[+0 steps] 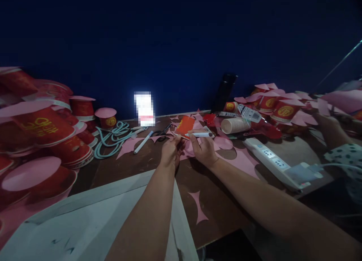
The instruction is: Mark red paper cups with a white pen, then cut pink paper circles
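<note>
In the head view my left hand (pixel 171 151) pinches the near edge of a small red paper cup (pixel 186 125) with a yellow mark. The cup lies tilted, its pale rim towards me. My right hand (pixel 205 148) is closed round a white marker pen (pixel 202 134), whose left end points at the cup's rim. I cannot tell whether the pen touches it. Under and around both hands lie pink paper offcuts (pixel 243 161). A second white pen (pixel 143 142) rests to the left, close to dark-handled scissors (pixel 165 131).
Red cups with pink paper discs (pixel 109 118) crowd the left and back right. A lit phone (pixel 144 108) stands behind a coiled pale cable (pixel 113 138). Stacked paper cups (pixel 234 125) and a power strip (pixel 271 159) lie right. Another person's hand (pixel 329 129) is far right. A white board (pixel 113 215) lies in front.
</note>
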`<state>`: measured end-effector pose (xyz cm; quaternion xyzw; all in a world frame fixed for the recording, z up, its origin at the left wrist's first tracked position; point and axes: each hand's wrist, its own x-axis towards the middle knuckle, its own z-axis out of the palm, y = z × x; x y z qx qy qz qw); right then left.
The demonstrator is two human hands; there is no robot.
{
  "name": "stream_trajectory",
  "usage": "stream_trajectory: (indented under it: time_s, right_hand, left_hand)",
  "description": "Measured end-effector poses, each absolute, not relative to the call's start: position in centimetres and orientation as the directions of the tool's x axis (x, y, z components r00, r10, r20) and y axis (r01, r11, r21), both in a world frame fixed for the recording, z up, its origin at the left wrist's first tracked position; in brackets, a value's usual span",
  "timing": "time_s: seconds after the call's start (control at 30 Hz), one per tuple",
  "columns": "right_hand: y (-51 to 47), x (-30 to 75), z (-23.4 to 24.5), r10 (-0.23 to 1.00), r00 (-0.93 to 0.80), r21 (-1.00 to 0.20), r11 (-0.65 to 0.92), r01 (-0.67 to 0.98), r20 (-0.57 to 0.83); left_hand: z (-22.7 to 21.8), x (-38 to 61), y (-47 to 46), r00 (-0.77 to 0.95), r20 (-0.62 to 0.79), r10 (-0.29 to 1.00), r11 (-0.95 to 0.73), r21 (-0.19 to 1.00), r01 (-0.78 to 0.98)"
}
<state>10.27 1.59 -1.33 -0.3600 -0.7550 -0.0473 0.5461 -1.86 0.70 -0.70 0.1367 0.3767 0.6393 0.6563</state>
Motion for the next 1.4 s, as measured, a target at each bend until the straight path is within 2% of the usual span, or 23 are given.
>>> stream_trajectory:
  time_s: [1.4]
  right_hand:
    - [1.55,10.31,-1.62,0.496,-0.153,-0.308,0.721,0.621,0.854]
  left_hand:
    - [-1.15,-1.98,0.89,-0.104,-0.277,0.955,0.104,0.645,-0.757]
